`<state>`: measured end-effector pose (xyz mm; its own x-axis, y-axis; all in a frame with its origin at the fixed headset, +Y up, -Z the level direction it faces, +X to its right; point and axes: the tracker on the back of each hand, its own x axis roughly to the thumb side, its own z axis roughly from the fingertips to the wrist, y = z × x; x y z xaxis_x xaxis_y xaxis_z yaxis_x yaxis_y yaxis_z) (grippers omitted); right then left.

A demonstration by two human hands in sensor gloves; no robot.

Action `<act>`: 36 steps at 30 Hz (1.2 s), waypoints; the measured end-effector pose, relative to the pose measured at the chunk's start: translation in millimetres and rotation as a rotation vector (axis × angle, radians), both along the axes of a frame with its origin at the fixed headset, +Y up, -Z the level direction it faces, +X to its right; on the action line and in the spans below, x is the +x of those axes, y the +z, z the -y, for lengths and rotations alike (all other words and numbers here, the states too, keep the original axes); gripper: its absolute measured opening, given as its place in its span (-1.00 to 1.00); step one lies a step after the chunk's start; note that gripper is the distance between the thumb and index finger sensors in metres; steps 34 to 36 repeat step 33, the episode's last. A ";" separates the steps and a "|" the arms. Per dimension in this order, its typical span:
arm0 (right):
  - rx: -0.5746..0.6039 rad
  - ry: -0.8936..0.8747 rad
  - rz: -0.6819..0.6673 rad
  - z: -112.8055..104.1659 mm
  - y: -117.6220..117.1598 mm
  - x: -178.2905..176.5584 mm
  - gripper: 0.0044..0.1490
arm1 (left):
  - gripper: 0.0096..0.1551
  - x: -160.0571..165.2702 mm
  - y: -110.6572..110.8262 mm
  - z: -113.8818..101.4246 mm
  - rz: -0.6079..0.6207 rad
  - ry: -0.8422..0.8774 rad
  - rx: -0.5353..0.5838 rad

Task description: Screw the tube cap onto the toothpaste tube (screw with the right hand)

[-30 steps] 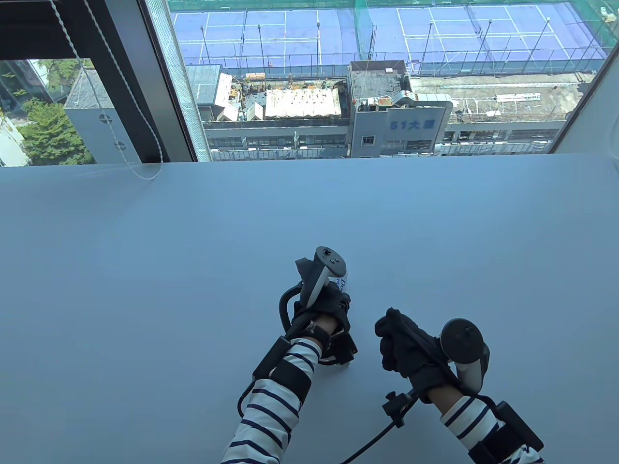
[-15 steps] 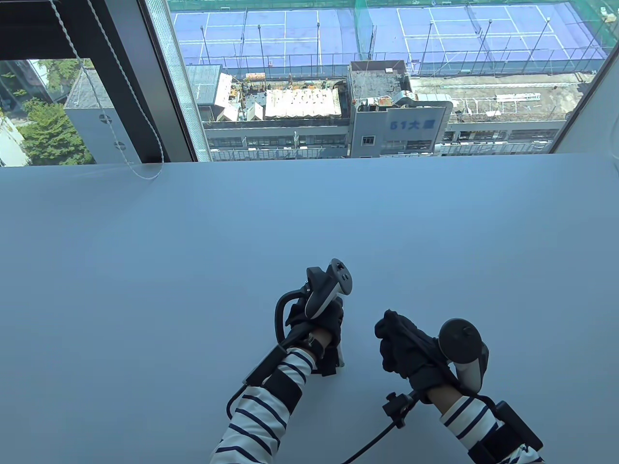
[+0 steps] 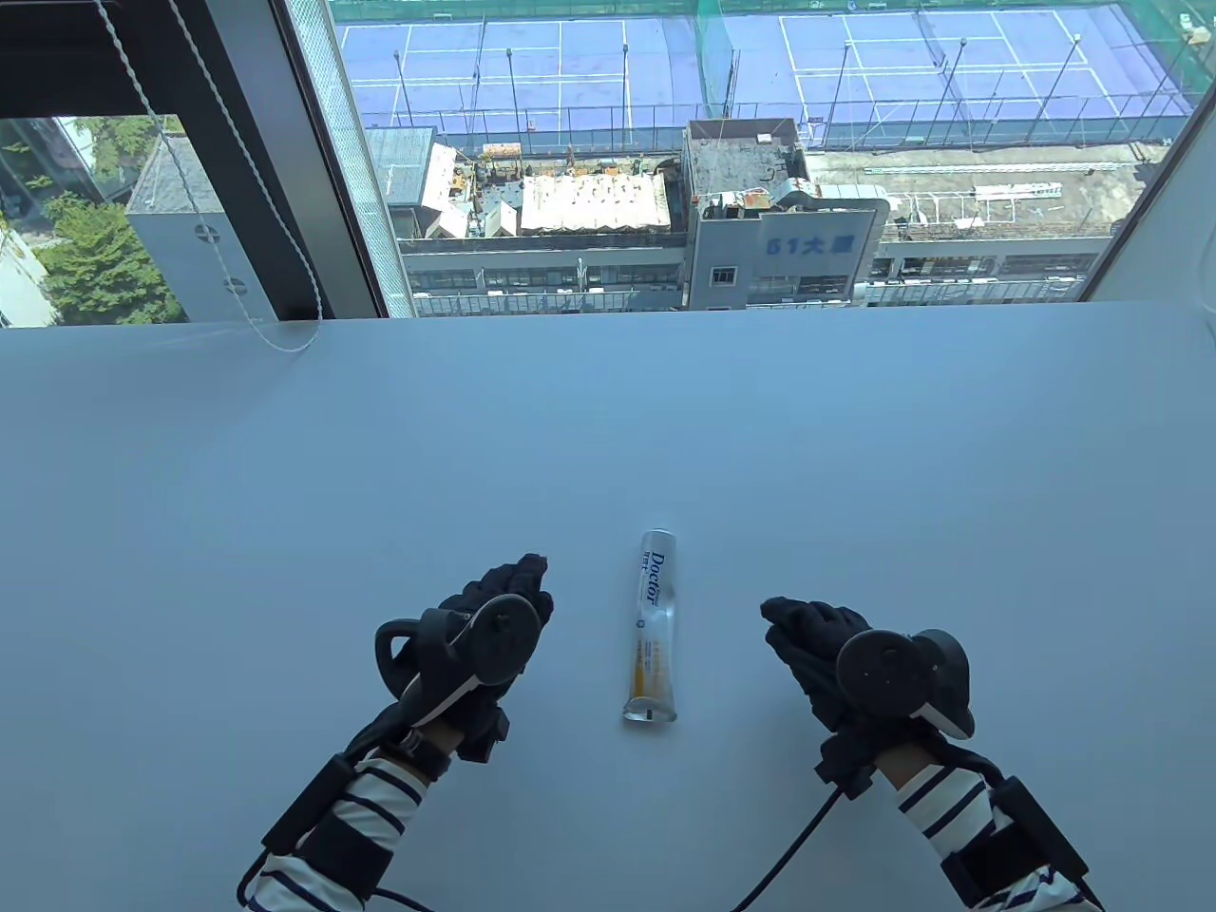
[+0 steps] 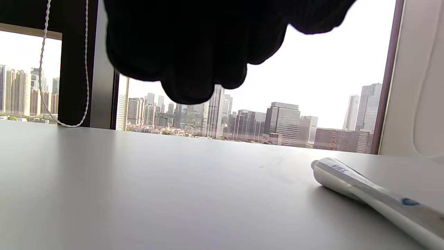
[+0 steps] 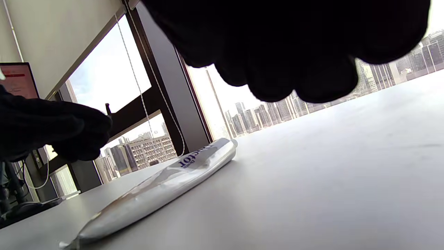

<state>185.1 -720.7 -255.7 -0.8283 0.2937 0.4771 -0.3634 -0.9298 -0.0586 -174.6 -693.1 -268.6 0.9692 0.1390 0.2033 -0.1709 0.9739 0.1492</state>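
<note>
The white toothpaste tube (image 3: 651, 627) lies flat on the white table (image 3: 855, 456) between my hands, crimped end toward me. Its small white cap (image 3: 659, 536) sits on the far end. The tube also shows in the left wrist view (image 4: 364, 194) and the right wrist view (image 5: 166, 180). My left hand (image 3: 503, 594) is to the left of the tube, palm down and empty, not touching it. My right hand (image 3: 807, 627) is to the right of it, also empty and apart from it.
The table's far edge meets a large window. A blind cord (image 3: 275, 332) loops onto the far left of the table. Cables trail from both wrists toward the near edge.
My left hand has laid the tube down on the table, let go and moved left. My right hand has opened out and shifted slightly right.
</note>
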 end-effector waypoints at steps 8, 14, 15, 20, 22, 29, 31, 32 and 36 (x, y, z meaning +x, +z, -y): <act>-0.129 0.263 -0.059 23.3 -2.6 3.7 -0.14 | -0.32 -44.2 7.1 23.4 -0.007 -0.013 -0.069; -0.228 0.324 -0.083 36.6 -4.5 5.5 -0.05 | -0.05 -57.2 -0.7 40.3 -0.003 -0.057 -0.194; -0.242 0.329 -0.089 38.2 -4.8 5.4 -0.04 | 0.00 -57.6 -1.5 43.3 0.001 -0.074 -0.216; -0.271 0.340 -0.101 39.8 -4.7 4.9 -0.04 | 0.28 -54.7 -2.5 50.4 0.038 -0.168 -0.267; -0.270 0.340 -0.102 39.9 -4.6 4.9 -0.04 | 0.35 -52.5 -1.8 51.6 0.049 -0.183 -0.276; -0.264 0.337 -0.093 40.6 -4.6 5.6 -0.04 | 0.51 -40.7 2.2 50.9 0.077 -0.256 -0.245; -0.266 0.340 -0.093 40.4 -4.3 5.6 -0.04 | 0.52 -39.5 2.7 50.1 0.079 -0.257 -0.239; -0.267 0.342 -0.092 40.5 -4.3 5.6 -0.04 | 0.53 -39.1 2.9 49.9 0.080 -0.262 -0.234; -0.268 0.343 -0.092 40.5 -4.2 5.6 -0.04 | 0.54 -39.1 2.8 50.0 0.080 -0.263 -0.234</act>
